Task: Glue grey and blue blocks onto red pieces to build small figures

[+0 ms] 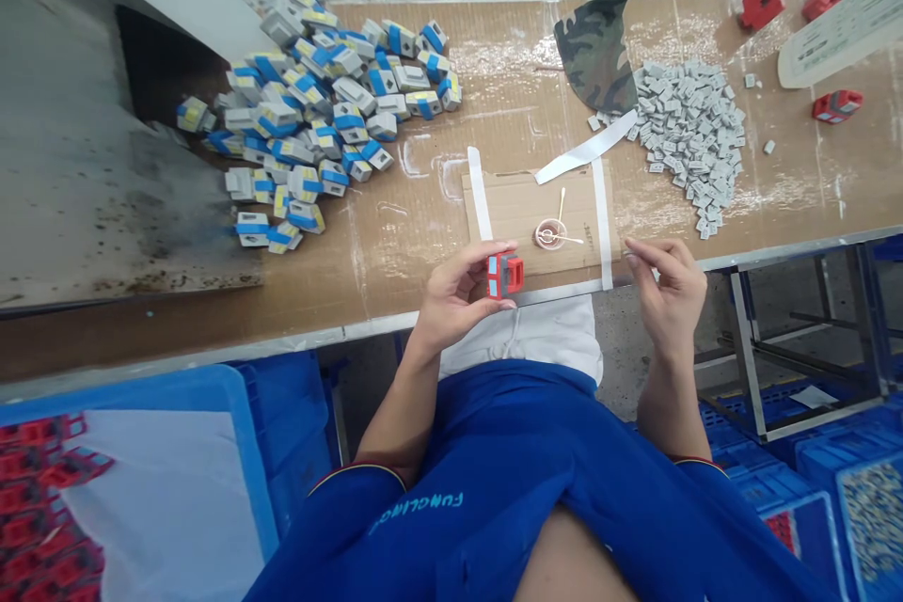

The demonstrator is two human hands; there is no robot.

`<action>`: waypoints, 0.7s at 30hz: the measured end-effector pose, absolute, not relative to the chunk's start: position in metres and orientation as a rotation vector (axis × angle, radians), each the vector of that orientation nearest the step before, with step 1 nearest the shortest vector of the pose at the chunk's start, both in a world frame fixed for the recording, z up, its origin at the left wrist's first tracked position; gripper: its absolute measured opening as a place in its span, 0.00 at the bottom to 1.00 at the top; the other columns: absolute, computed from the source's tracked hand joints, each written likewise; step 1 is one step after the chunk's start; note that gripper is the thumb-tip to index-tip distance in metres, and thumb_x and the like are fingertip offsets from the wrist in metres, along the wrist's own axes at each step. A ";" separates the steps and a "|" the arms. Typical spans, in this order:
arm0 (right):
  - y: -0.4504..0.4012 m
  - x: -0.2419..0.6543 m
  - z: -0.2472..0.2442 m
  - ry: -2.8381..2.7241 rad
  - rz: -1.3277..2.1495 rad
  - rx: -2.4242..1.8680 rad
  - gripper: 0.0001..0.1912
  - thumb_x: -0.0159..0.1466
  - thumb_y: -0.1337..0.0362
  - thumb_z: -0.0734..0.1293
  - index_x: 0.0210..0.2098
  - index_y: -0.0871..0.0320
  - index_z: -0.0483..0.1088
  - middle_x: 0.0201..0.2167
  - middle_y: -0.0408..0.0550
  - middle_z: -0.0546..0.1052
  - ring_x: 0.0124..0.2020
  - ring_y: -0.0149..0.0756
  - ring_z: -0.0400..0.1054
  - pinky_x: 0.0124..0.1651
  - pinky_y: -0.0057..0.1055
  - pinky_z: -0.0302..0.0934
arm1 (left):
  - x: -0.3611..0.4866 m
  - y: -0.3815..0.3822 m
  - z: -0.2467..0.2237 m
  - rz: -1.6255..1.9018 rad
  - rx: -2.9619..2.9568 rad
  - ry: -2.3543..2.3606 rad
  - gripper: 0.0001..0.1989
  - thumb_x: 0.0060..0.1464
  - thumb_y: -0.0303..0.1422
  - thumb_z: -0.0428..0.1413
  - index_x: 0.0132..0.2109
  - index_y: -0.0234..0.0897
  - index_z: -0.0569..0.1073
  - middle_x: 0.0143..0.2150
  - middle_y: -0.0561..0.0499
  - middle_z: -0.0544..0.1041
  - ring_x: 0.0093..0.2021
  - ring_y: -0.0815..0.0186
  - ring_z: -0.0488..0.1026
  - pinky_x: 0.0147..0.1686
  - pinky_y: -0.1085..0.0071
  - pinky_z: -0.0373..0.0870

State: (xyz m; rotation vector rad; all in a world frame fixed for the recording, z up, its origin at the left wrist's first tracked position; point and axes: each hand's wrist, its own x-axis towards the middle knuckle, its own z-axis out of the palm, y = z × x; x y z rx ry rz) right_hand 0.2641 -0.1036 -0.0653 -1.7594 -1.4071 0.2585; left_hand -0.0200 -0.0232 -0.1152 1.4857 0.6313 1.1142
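Observation:
My left hand (458, 296) grips a red toy vehicle cab (502, 275) with light blue windows and a grey band, above the table's front edge. Off to the right, my right hand (667, 287) is closed in a pinch near the edge; whatever sits between thumb and finger is too small to name. Between the hands lies a cardboard sheet (508, 207) with white tape strips along its sides. On it stands a small clear cup (546, 235) with cotton swabs resting in and across it.
Blue, grey and yellow toy parts (310, 113) are heaped at left. Small grey pieces (691, 132) form a pile at right, beside a camouflage cloth (598, 56). More red parts (837, 105) and a translucent container (839, 38) are far right. A blue crate (246, 451) stands below left.

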 end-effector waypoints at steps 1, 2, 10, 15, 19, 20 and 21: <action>-0.102 0.264 -0.066 -1.431 0.253 -1.764 0.09 0.72 0.61 0.71 0.47 0.48 0.85 0.34 0.46 0.79 0.35 0.38 0.75 0.37 0.38 0.72 | -0.020 -0.024 -0.115 1.109 1.481 0.628 0.33 0.54 0.38 0.76 0.65 0.46 0.79 0.61 0.40 0.84 0.55 0.58 0.86 0.52 0.66 0.87; -0.101 0.264 -0.066 -1.450 0.253 -1.771 0.10 0.73 0.61 0.70 0.48 0.48 0.85 0.34 0.46 0.78 0.35 0.38 0.74 0.37 0.37 0.71 | -0.020 -0.024 -0.115 1.104 1.477 0.627 0.33 0.54 0.38 0.76 0.65 0.46 0.79 0.61 0.40 0.84 0.55 0.58 0.86 0.52 0.66 0.86; -0.107 0.234 -0.058 -1.296 0.592 -1.700 0.07 0.67 0.59 0.76 0.43 0.53 0.80 0.34 0.45 0.84 0.34 0.37 0.79 0.40 0.35 0.78 | -0.020 -0.028 -0.115 1.039 1.570 0.730 0.34 0.55 0.40 0.75 0.66 0.44 0.78 0.61 0.39 0.83 0.56 0.56 0.84 0.56 0.62 0.84; -0.106 0.194 -0.051 -1.258 0.941 -1.504 0.09 0.68 0.56 0.76 0.36 0.52 0.79 0.33 0.45 0.84 0.33 0.36 0.80 0.38 0.33 0.77 | -0.020 -0.029 -0.112 1.020 1.652 0.732 0.34 0.56 0.40 0.75 0.67 0.43 0.76 0.61 0.39 0.83 0.55 0.56 0.85 0.55 0.62 0.84; -0.098 0.174 -0.051 -1.148 1.060 -1.449 0.14 0.66 0.50 0.78 0.35 0.53 0.79 0.32 0.44 0.84 0.33 0.35 0.79 0.39 0.34 0.78 | -0.019 -0.028 -0.110 1.016 1.766 0.752 0.31 0.60 0.40 0.72 0.67 0.42 0.76 0.60 0.39 0.84 0.55 0.55 0.85 0.56 0.60 0.83; -0.096 0.171 -0.051 -1.116 1.074 -1.447 0.15 0.65 0.50 0.79 0.35 0.53 0.79 0.33 0.44 0.84 0.33 0.35 0.79 0.40 0.34 0.78 | -0.019 -0.028 -0.109 1.020 1.796 0.755 0.30 0.60 0.40 0.72 0.67 0.42 0.76 0.59 0.39 0.84 0.57 0.54 0.84 0.58 0.59 0.83; -0.095 0.169 -0.052 -1.086 1.085 -1.445 0.15 0.65 0.49 0.79 0.36 0.53 0.79 0.33 0.44 0.84 0.34 0.35 0.80 0.40 0.34 0.78 | -0.019 -0.028 -0.109 1.026 1.819 0.754 0.30 0.61 0.40 0.71 0.66 0.42 0.76 0.59 0.39 0.84 0.58 0.54 0.84 0.59 0.57 0.82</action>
